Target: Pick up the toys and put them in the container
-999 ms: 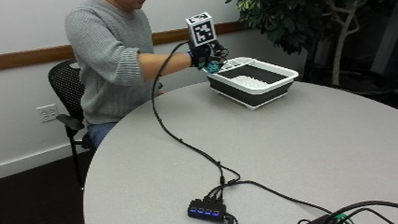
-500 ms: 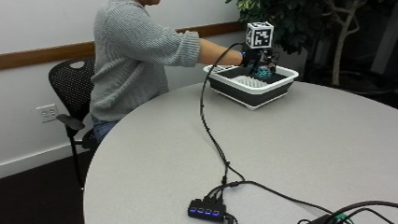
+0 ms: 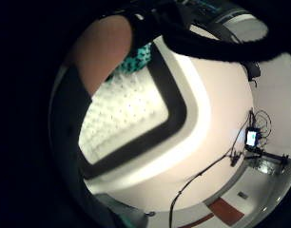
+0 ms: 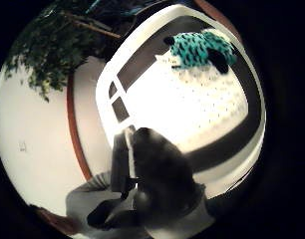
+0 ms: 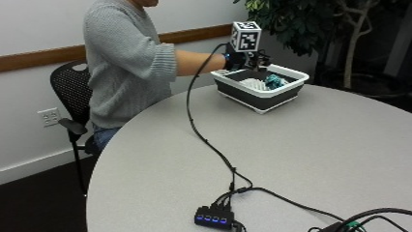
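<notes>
Right hand (image 5: 239, 60) hovers over the near-left rim of the container (image 5: 291, 75), gloved, arm stretched from the seated person at the table's far-left edge. Fingers are hidden behind the glove gear in the outside view and the palm views only show straps and one bare fingertip (image 3: 100, 52), so can't tell how wide the grip is or whether anything is in it. Teal toy with black spots (image 5: 275, 81) lies inside the container on the white perforated floor (image 4: 192, 109), near one corner by the dark inner wall, apart from the palm; looks dropped rather than held. Judgement: hand sits above the bin because a drop-off is finishing. Container is a white-rimmed, dark-sided tub at the far side of the round grey table (image 5: 334, 159). No other toys visible on the table. Potted plant (image 5: 309, 24) stands behind the tub, a black cable (image 5: 199, 135) trails from the glove to a hub with blue lights (image 5: 212, 216) at the near edge; neither blocks the bin.
</notes>
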